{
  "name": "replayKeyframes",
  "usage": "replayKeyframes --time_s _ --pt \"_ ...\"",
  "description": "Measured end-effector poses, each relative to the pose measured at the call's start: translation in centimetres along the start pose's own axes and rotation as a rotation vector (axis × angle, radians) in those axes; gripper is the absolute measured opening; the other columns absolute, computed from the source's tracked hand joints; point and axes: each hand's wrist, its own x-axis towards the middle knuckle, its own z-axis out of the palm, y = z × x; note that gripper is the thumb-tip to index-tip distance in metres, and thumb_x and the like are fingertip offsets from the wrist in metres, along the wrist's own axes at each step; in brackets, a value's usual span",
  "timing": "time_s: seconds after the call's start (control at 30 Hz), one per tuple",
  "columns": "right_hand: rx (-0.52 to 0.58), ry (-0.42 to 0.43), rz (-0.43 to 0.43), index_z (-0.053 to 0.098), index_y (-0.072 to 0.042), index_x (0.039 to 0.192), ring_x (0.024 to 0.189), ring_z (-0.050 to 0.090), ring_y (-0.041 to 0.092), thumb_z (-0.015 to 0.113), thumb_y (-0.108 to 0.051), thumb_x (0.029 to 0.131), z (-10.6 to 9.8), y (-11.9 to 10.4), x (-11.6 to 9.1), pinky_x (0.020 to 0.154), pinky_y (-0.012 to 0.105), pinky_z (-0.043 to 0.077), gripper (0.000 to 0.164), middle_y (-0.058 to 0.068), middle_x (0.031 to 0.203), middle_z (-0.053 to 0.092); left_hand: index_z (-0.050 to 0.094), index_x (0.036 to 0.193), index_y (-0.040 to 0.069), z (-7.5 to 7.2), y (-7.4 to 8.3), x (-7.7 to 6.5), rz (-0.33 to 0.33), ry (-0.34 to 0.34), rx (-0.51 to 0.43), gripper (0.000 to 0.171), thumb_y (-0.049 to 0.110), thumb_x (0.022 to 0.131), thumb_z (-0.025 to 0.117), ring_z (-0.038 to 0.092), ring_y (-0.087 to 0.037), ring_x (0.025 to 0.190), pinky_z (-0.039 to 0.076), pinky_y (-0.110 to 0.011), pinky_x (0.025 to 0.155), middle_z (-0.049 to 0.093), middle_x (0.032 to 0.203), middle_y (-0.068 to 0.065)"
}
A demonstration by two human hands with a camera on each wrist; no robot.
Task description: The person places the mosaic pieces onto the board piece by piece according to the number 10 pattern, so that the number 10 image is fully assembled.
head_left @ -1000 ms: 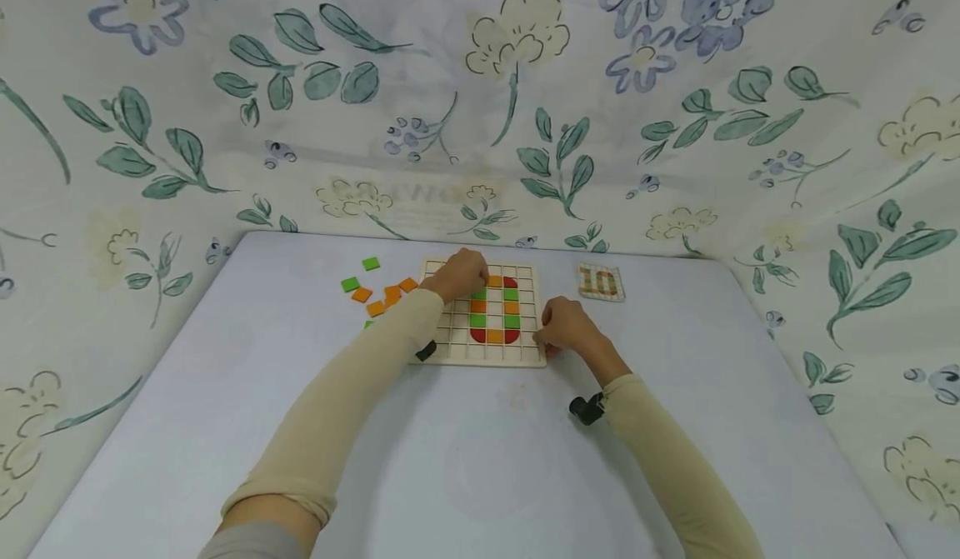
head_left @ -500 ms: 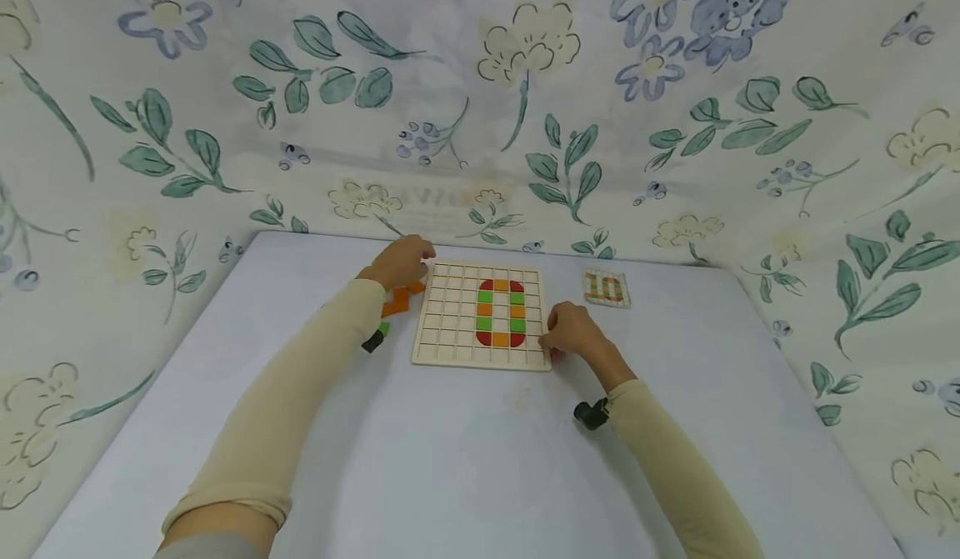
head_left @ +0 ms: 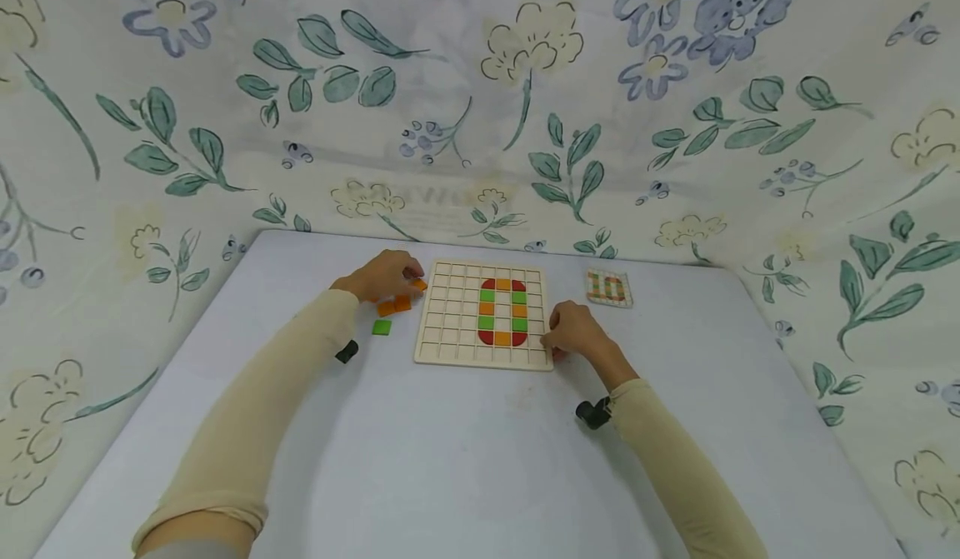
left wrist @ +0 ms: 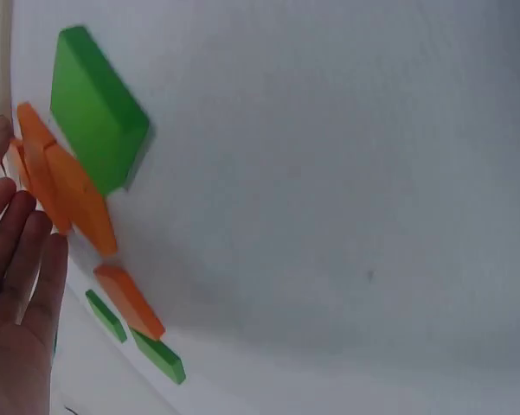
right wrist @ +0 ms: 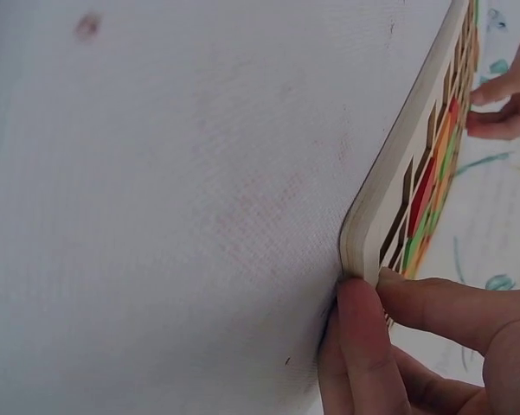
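Observation:
A light wooden grid board [head_left: 447, 326] lies on the table, with red, orange and green tiles [head_left: 487, 296] set in it as an upright ring. My right hand [head_left: 576, 331] holds the board's near right corner; in the right wrist view the thumb [right wrist: 415, 298] rests on top and the fingers lie against the side. Left of the board, my left hand [head_left: 386, 276] is at a loose group of orange tiles [left wrist: 82, 203]. Its fingers are extended in the left wrist view, thumb and fingertips right at an orange tile. A green tile [head_left: 382, 327] lies nearer to me.
A small card [head_left: 608, 287] with a coloured pattern lies right of the board. Another orange tile [left wrist: 130, 301] and two green tiles [left wrist: 158, 354] lie beyond the orange group. A flower-printed cloth [head_left: 450, 126] hangs behind the white table [head_left: 465, 451].
My left hand has moved left from the board's ring to the loose tiles, then slightly nearer to me. An orange tile now fills the ring's top. My right hand stays at the corner.

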Motion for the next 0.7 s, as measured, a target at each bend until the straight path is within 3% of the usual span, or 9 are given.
replayKeyframes --time_s 0.27,0.5,0.63,0.7 --pt "0.026 -0.012 0.016 0.060 0.003 0.097 0.059 0.066 0.016 0.076 -0.014 0.084 -0.1 -0.2 0.0 0.057 0.027 0.052 0.027 0.012 0.083 0.062 0.066 0.114 -0.001 0.7 0.5 0.1 0.011 0.041 0.028 0.032 -0.001 0.082 0.068 0.053 -0.028 0.103 0.045 -0.043 0.096 0.062 0.113 -0.012" --pt "0.008 0.004 0.005 0.060 0.002 0.096 0.059 0.066 0.016 0.076 -0.014 0.083 -0.2 -0.1 0.0 0.059 0.027 0.052 0.026 0.011 0.082 0.063 0.066 0.114 -0.002 1.1 0.5 0.4 0.047 0.070 0.023 0.031 -0.002 0.082 0.068 0.055 -0.029 0.102 0.046 -0.043 0.094 0.063 0.112 -0.014" --pt "0.004 -0.002 -0.004 0.060 0.002 0.096 0.060 0.065 0.016 0.076 -0.015 0.084 -0.1 0.0 0.0 0.059 0.027 0.052 0.026 0.011 0.082 0.062 0.066 0.113 -0.001 1.4 0.8 0.7 0.036 0.116 0.010 0.030 -0.001 0.083 0.069 0.055 -0.028 0.101 0.047 -0.043 0.093 0.063 0.111 -0.013" --pt "0.012 -0.005 -0.002 0.060 0.002 0.097 0.060 0.066 0.016 0.075 -0.014 0.084 -0.2 0.1 0.0 0.059 0.028 0.052 0.026 0.011 0.081 0.063 0.066 0.113 -0.002 1.4 1.3 1.0 0.061 0.142 0.007 0.029 -0.001 0.084 0.069 0.056 -0.029 0.101 0.047 -0.043 0.093 0.064 0.110 -0.014"
